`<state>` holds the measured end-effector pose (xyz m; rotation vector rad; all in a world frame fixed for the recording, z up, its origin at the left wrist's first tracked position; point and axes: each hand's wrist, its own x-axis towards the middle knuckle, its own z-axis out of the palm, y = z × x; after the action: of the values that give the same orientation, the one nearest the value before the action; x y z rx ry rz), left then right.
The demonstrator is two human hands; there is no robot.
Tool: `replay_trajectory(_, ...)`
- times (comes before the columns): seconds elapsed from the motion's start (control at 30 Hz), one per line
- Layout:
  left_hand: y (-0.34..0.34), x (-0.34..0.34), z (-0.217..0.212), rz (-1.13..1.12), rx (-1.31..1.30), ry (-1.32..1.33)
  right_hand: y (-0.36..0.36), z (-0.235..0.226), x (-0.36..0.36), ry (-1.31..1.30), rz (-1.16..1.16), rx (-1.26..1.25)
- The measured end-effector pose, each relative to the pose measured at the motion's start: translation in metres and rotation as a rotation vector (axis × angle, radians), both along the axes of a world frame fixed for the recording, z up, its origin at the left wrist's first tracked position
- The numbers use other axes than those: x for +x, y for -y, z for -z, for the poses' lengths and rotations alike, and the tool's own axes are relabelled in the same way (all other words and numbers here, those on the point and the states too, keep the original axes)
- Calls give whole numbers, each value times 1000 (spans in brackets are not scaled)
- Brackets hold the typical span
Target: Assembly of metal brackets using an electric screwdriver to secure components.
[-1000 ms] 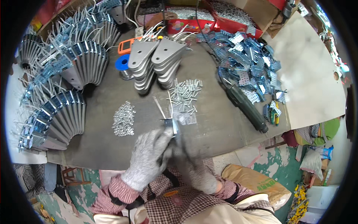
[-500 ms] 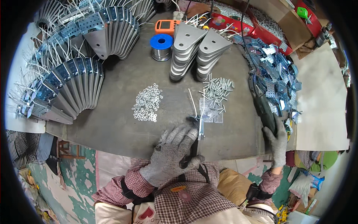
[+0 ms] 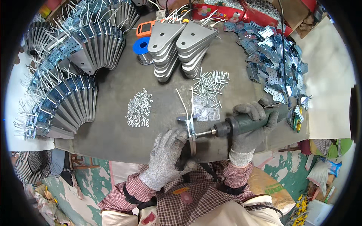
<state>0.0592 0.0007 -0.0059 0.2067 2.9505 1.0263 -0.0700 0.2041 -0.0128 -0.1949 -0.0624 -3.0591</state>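
My right hand (image 3: 249, 141), in a grey glove, is wrapped round a dark green electric screwdriver (image 3: 247, 123) held level above the table. Its silver bit (image 3: 205, 133) points left and meets the side of a narrow metal bracket (image 3: 192, 145) standing on edge, with two white wires rising from its far end. The gloved left hand (image 3: 166, 154) grips this bracket from the left, and its thumb is partly hidden. Just beyond lie a pile of screws (image 3: 212, 86) and small clear plastic bags (image 3: 205, 111). A heap of nuts (image 3: 138, 108) is farther left.
Two stacks of grey triangular brackets (image 3: 163, 47) stand at the back beside a blue-topped solder spool (image 3: 142, 46) and an orange meter (image 3: 144, 28). Fanned rows of wired brackets (image 3: 73, 98) fill the left. Loose perforated plates (image 3: 269, 60) cover the right; a black cord (image 3: 283, 49) hangs there.
My right hand has brought the electric screwdriver from the right side to the bracket, turning it level. The left hand keeps its hold. The whole view has shifted slightly.
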Motion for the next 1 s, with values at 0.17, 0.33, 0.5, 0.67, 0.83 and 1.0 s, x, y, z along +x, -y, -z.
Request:
replay_trajectory(0.17, 0, -4, -2, -10, 4, 1, -3, 10, 2, 88, -13, -44)
replay_trajectory(0.33, -3, -7, -5, -5, -25, -54, -3, 2, 2, 126, -4, 50)
replay_trajectory(0.5, -3, -6, -4, -11, -13, -42, -5, 2, 2, 136, 34, 55)
replay_trajectory(0.67, -3, -7, -1, 6, -43, -57, -2, -1, 3, 134, 27, 44)
replay_trajectory(0.83, -6, -13, -14, 2, -64, -63, -1, -2, 2, 143, 22, 18)
replay_trajectory(1.0, 27, -6, -2, -97, -62, -200, -3, 3, 2, 81, 9, 37)
